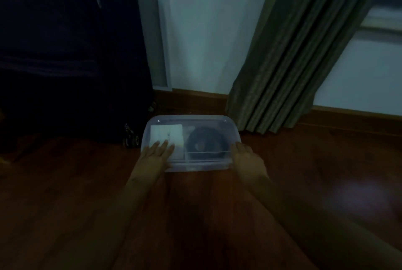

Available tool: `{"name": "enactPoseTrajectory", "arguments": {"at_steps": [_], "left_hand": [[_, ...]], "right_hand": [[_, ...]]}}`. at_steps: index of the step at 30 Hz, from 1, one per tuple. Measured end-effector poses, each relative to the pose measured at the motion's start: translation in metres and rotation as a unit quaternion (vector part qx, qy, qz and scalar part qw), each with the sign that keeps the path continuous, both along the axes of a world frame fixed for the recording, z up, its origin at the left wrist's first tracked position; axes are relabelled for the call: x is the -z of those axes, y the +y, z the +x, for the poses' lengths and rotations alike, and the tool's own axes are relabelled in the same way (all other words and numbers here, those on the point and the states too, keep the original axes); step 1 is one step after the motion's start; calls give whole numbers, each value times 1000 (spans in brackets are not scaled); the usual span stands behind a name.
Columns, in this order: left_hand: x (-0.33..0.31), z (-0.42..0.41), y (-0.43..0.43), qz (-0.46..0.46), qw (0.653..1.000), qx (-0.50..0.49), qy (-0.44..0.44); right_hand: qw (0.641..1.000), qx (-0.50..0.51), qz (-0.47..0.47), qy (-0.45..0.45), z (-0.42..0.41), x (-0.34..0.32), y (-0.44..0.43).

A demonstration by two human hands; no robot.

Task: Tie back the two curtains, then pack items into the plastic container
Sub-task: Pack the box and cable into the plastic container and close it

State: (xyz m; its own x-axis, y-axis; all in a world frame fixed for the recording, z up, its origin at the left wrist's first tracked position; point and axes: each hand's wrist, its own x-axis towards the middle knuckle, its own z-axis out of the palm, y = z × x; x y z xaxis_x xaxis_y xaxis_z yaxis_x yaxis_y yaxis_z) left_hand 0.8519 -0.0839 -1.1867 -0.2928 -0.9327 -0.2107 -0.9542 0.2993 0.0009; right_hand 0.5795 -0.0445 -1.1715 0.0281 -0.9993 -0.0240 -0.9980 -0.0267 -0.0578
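A clear plastic container (191, 120) with its lid on sits on the wooden floor near the wall. Through the lid I see a white flat packet (166, 133) on the left and a dark round coil-like item (206, 142) on the right. My left hand (157, 153) lies flat on the lid's near left corner, fingers spread. My right hand (248, 158) rests against the container's near right corner, fingers together. A green-grey pleated curtain (289, 58) hangs slanting to the right of the container, its hem touching the floor.
A dark suitcase (65, 52) on wheels stands at the left, close to the container. A white wall and wooden skirting board (195, 95) lie behind. A window (380, 19) shows at the upper right. Bare wooden floor (87, 204) stretches in front.
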Motion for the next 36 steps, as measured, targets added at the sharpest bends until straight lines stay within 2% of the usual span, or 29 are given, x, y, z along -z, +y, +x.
{"name": "enactPoseTrajectory", "arguments": {"at_steps": [2,5,9,13,19,23,32,36], "left_hand": [[0,-5,-6,-22,1000,0,-12],[15,-5,-7,-120,993,20,-10],[37,5,18,-197,978,48,50],[41,14,25,-155,984,62,57],[36,6,-8,-96,992,47,61],[26,-1,-40,-62,997,45,23],[16,-25,-90,20,1000,-4,4],[21,-24,-95,20,1000,-14,11]], "right_hand": [[999,-40,14,2,8,4,2],[996,-89,-12,18,14,20,0],[994,-95,-46,-1,8,48,9],[996,-66,-60,-14,15,61,15],[996,-65,-63,-24,12,65,-13],[998,-51,-32,-27,11,56,-35],[998,-48,34,2,-2,40,-79],[998,-46,40,-3,1,41,-78]]}}
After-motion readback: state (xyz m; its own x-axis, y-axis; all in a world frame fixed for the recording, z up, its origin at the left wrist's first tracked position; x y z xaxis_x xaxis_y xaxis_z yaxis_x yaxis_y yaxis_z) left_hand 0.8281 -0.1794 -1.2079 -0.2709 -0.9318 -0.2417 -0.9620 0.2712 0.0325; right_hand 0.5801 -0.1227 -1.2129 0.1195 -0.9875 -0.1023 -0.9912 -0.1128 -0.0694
